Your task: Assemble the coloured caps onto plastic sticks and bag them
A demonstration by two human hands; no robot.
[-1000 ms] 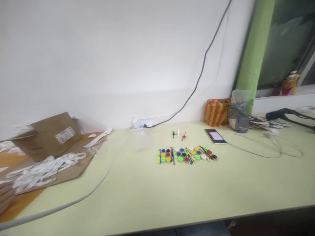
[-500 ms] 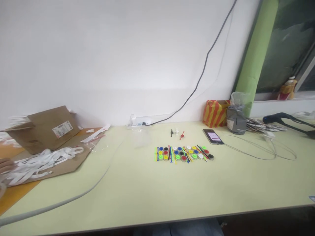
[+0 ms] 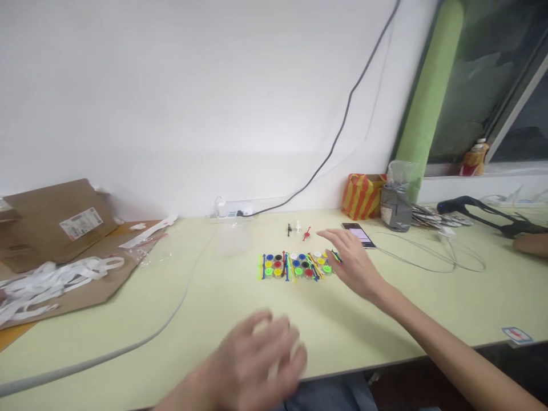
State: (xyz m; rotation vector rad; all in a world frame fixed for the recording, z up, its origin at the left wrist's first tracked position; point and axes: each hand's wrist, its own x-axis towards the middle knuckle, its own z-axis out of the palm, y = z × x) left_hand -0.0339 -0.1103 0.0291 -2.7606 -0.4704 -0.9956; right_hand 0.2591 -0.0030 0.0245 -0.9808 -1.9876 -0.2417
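My right hand (image 3: 353, 260), its fingers stretched out, hovers over the right end of a block of small coloured round pieces (image 3: 309, 273) and thin plastic arrows (image 3: 286, 267). It hides several of them, and I see nothing in its grasp. Blurred by motion, my left hand (image 3: 263, 362) is low at the table's front edge, fingers loosely bent and apart, apparently holding nothing. Behind the block stand three small pieces with arrows: a black one (image 3: 289, 229), a white one (image 3: 298, 226) and a red one (image 3: 307, 234).
A phone (image 3: 362, 235) lies behind my right hand, beside a thin cable. Farther back are a striped bag (image 3: 362, 197) and a grey container (image 3: 396, 206). Left are a cardboard box (image 3: 60, 222), white straps (image 3: 64, 282) and a grey cable (image 3: 128, 345). Another person's hand (image 3: 531, 244) shows far right.
Both my hands have come into view from below, the right one reaching over the block's right end. The view has shifted slightly right. Another person's hand now shows at the right edge.
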